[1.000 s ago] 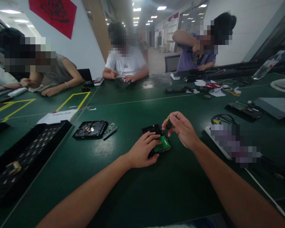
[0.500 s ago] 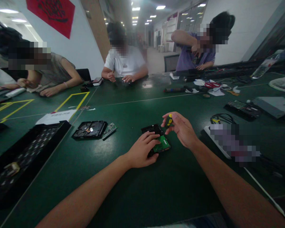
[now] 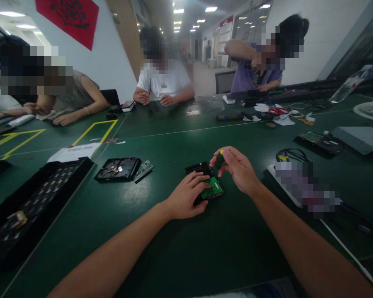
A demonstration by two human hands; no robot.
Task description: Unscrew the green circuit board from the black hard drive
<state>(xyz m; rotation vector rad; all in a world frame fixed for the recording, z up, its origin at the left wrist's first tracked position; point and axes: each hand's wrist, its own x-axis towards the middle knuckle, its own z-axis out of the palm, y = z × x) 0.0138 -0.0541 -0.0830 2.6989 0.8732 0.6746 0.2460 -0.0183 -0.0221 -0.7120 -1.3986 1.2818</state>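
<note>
At a green bench [image 3: 174, 256], a worker's right hand [image 3: 236, 167] pinches a green-and-yellow screwdriver [image 3: 220, 159] above the far right edge of a hard drive [image 3: 216, 188], its green circuit board facing up, while the left hand [image 3: 188, 196] lies with fingers spread across the drive, steadying it without closing into a grip. In the last half-second the handle has rolled in the fingertips, its yellow markings swinging out of sight; that suggests a fastener being turned, though which way cannot be told. The drive has stayed put, directly in front of the worker. The left hand masks much of it, and the screwdriver's tip is lost from view. To the left sit a second hard drive [image 3: 116, 169], a loose circuit board [image 3: 145, 169] touching or just beside it, and a long black tray [image 3: 65, 194]. Coiled cable [image 3: 290, 156] lies well apart at right, clear of both hands.
</note>
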